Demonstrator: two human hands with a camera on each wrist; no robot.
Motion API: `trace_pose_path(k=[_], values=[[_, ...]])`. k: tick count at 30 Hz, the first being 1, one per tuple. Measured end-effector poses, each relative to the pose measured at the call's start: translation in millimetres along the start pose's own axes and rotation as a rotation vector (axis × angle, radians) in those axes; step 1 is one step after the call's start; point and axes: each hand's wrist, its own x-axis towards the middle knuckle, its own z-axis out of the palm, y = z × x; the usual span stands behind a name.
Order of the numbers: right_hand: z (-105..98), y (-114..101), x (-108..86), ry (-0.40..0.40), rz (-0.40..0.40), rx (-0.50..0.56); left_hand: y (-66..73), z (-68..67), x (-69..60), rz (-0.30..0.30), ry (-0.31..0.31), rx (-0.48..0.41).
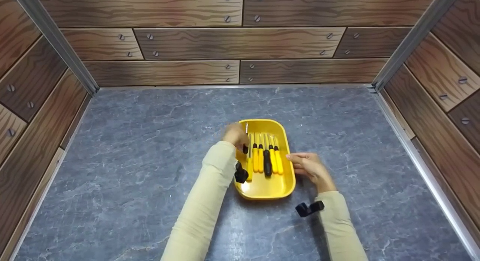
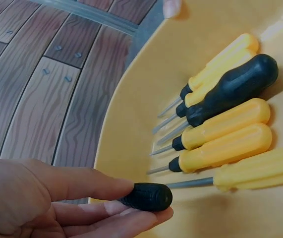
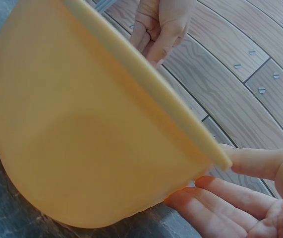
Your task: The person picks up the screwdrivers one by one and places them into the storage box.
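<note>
My left hand is over the left side of a yellow plastic tray. Between thumb and fingers it pinches a screwdriver by its short black handle; a thin metal shaft shows beyond the hand in the head view. Inside the tray lie several yellow-handled screwdrivers in a row, with one thicker black-handled screwdriver among them, tips toward the far end. At the tray's right side, my right hand grips the rim, thumb at the top edge and fingers against the outer wall.
The tray stands on a grey marbled surface. Wood-patterned walls with metal edge strips rise at the back and both sides. A black mount is on the right wrist, another on the left.
</note>
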Motion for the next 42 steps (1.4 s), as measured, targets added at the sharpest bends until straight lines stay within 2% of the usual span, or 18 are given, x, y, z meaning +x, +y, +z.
trace_pose_path(k=[4, 7, 10, 12, 13, 15, 16, 17, 18, 19, 20, 22, 23, 25, 28, 32, 38, 42], values=[[-0.1, 0.5, 0.1, -0.002, 0.004, 0.006, 3.3, 4.7, -6.1, 0.029, 0.043, 0.081], [0.1, 0.6, 0.1, 0.004, 0.006, 0.011, 5.0, 8.7, -7.8, 0.046, 0.07, 0.092], [0.1, 0.9, 0.5, 0.006, 0.006, 0.01, 4.4, 16.5, 7.8, 0.052, 0.086, 0.159], [0.2, 1.1, 0.6, 0.004, 0.005, 0.009, -4.9, 35.1, 46.3, 0.058, 0.131, 0.206], [0.2, 1.2, 0.5, 0.002, 0.004, 0.011, -9.3, 43.0, 65.5, 0.051, 0.127, 0.229], [0.1, 1.4, 0.3, -0.006, -0.001, 0.011, -23.2, 64.5, 109.7, 0.079, 0.192, 0.266], [0.1, 1.5, 0.1, -0.01, -0.004, 0.011, -22.6, 64.9, 109.8, 0.076, 0.218, 0.277], [-0.1, 1.7, 0.0, -0.013, -0.006, 0.01, -24.7, 69.0, 117.7, 0.073, 0.208, 0.284], [-0.2, 1.8, -0.2, -0.015, -0.009, 0.009, -22.0, 65.6, 110.6, 0.067, 0.19, 0.292], [-0.4, 2.0, -0.3, -0.017, -0.011, 0.006, -17.5, 59.3, 97.3, 0.06, 0.168, 0.294], [-0.6, 2.1, -0.3, -0.019, -0.014, 0.003, -13.2, 54.2, 83.5, 0.06, 0.174, 0.301], [-0.9, 2.0, -0.3, -0.018, -0.015, 0.002, -0.1, 38.0, 45.3, 0.029, 0.14, 0.302], [-1.0, 2.0, -0.3, -0.015, -0.014, 0.002, 0.5, 38.0, 42.1, 0.031, 0.13, 0.298], [-1.1, 1.9, -0.2, -0.012, -0.013, 0.003, 4.3, 33.8, 25.0, 0.035, 0.153, 0.273], [-1.1, 1.9, 0.0, -0.01, -0.013, 0.004, 6.9, 32.7, 10.8, 0.047, 0.183, 0.243], [-1.1, 2.2, 0.2, -0.012, -0.015, 0.007, 7.1, 35.2, 6.7, 0.048, 0.205, 0.211], [-1.4, 2.4, 0.9, -0.012, -0.009, 0.016, 5.1, 41.1, 14.8, 0.047, 0.238, 0.186], [-1.5, 2.3, 1.0, -0.014, -0.009, 0.021, 5.5, 39.4, 16.6, 0.024, 0.22, 0.155]])
